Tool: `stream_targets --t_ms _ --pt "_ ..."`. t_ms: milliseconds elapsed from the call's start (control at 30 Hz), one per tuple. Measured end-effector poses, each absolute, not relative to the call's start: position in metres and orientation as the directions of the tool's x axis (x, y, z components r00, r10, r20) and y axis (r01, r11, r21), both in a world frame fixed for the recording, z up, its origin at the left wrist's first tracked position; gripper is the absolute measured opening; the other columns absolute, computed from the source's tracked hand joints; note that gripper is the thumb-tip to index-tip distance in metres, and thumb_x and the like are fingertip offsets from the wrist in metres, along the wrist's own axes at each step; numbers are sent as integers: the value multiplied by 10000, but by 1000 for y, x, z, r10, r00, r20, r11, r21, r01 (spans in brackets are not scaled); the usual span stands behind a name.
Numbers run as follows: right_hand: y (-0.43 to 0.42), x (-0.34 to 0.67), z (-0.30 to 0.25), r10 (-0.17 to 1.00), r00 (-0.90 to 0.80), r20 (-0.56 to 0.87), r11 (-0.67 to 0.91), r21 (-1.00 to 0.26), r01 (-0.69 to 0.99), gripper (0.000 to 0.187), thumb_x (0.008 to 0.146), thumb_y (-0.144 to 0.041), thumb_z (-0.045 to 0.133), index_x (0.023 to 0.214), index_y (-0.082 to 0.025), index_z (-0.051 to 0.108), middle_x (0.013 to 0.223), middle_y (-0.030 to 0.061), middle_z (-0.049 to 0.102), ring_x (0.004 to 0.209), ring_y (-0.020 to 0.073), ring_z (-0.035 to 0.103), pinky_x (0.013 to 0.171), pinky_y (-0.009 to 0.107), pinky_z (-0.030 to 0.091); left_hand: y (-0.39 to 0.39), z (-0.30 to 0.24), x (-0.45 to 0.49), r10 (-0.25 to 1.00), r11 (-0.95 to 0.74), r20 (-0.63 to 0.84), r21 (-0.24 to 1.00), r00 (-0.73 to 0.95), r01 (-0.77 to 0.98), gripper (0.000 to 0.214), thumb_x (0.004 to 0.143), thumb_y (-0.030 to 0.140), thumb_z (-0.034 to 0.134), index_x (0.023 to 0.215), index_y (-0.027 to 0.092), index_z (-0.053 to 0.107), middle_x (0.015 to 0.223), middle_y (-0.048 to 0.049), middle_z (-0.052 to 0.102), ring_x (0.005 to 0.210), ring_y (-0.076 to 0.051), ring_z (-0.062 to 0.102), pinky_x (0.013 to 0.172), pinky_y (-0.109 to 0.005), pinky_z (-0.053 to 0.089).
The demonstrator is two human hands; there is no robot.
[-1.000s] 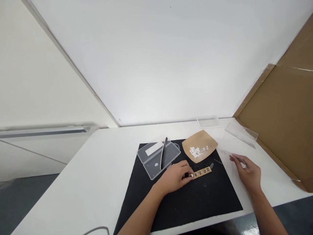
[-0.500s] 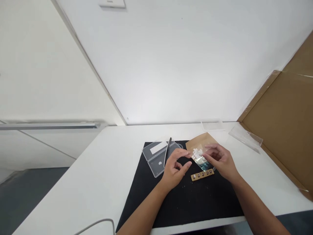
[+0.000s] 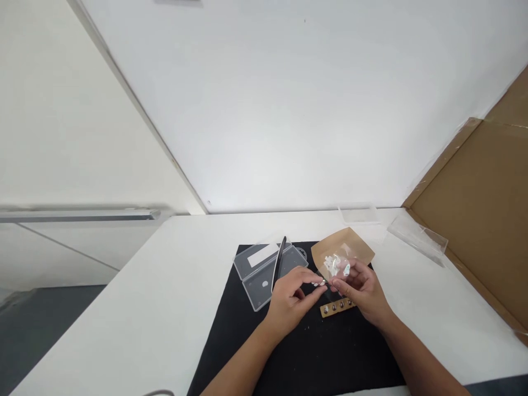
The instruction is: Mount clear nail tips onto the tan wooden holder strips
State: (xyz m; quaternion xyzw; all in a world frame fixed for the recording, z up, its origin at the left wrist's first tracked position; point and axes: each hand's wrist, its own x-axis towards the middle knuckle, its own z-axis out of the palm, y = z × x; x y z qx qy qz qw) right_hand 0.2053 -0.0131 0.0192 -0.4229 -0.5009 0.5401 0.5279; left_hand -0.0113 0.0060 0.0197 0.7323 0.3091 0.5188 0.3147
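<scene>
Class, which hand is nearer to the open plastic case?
Left: the left hand is close beside the case; the right hand is farther right, beyond the left hand.

Laid out on a mat (image 3: 330,352) on the bench (image 3: 115,319): at left, a case (image 3: 254,290) with a tool (image 3: 279,263) across it; at the right rear corner, a tray (image 3: 335,241); in front of the tray, a strip of studs (image 3: 329,313), right end behind the right hand (image 3: 365,291). At rear right on the bench, two containers (image 3: 416,236); at far right, a cardboard panel (image 3: 487,209).
</scene>
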Motion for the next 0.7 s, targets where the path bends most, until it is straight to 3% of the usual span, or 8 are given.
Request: stream_targets --t_ms 433,700 --pt "-16 201 19 996 -87 20 5 -986 -165 407 833 -454 922 1027 -228 645 826 25 786 767 200 771 758 324 613 8 21 -13 649 -758 688 619 324 204 153 962 94 748 1077 194 758 935 -65 775 802 -135 724 457 -130 474" --pt "-16 204 18 994 -79 -75 -88 -980 -177 478 770 -486 960 1026 -224 653 808 9 761 719 188 749 679 289 594 9 23 -13 538 -842 766 511 351 175 249 971 81 740 1197 186 743 964 -81 767 869 -170 726 764 -285 638"
